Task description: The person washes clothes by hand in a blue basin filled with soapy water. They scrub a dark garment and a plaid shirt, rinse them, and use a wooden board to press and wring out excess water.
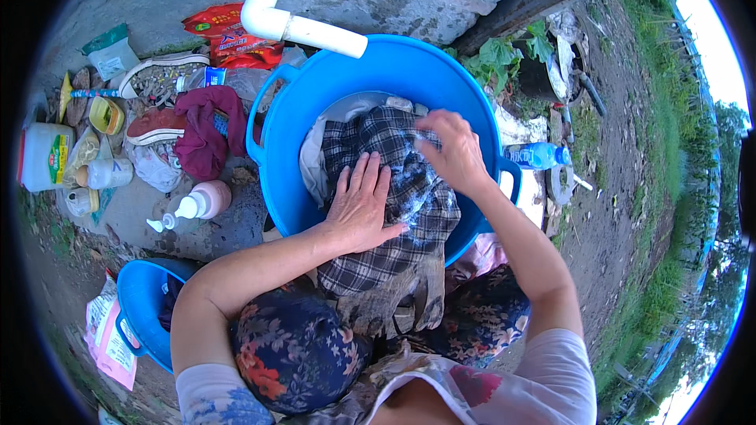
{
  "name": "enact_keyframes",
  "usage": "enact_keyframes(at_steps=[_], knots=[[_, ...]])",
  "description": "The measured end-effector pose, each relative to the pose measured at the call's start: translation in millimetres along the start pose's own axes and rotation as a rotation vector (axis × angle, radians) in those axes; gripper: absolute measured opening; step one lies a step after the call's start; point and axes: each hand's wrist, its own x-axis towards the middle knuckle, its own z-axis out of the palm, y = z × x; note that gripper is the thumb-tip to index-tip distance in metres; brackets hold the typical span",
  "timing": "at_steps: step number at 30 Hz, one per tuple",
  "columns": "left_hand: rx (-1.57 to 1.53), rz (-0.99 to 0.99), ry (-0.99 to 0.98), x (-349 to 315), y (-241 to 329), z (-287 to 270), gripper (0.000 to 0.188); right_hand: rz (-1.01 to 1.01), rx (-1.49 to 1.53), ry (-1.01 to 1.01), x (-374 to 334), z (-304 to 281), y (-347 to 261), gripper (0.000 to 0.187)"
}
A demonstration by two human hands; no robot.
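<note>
A black-and-white plaid cloth garment [370, 256] lies wet and bunched in a big blue plastic tub [378, 51], draped over its near side. White powder or suds [413, 181] streak its right half. My left hand [358, 205] presses flat on the plaid, fingers stretched and the thumb spread toward the white streaks. Just above those streaks, my right hand [457, 149] has bent fingers with a gap before the thumb; nothing shows in it. Under the cloth's near edge, a worn wooden board [394, 303] leans toward my lap. Whitish cloth [313, 165] sits along the tub's left inner wall.
A white pipe [315, 31] ends over the tub's far rim. At left are a pump bottle [209, 201], maroon cloth [205, 134], shoes [161, 75] and a white jug [47, 157]. A smaller blue bucket [138, 299] stands near left; a plastic bottle [539, 156] lies at right.
</note>
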Motion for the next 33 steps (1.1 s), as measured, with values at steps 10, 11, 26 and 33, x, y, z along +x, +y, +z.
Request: enact_keyframes(at_steps=[10,11,26,33], knots=[[-0.140,-0.060,0.188,-0.4,-6.2,-0.1,0.120,0.347,0.141,-0.172,-13.2,0.5,31.2,0.042],[-0.151,-0.075,0.219,1.2,-8.3,-0.3,0.120,0.294,0.215,-0.145,-15.0,-6.7,20.7,0.040],[-0.079,0.150,0.350,4.7,14.9,-16.7,0.077,-0.005,0.193,0.128,-38.1,-20.7,24.9,0.031],[0.126,0.017,0.029,11.5,11.2,-4.4,0.094,0.185,-0.229,0.101,-14.0,69.0,-13.4,0.036]])
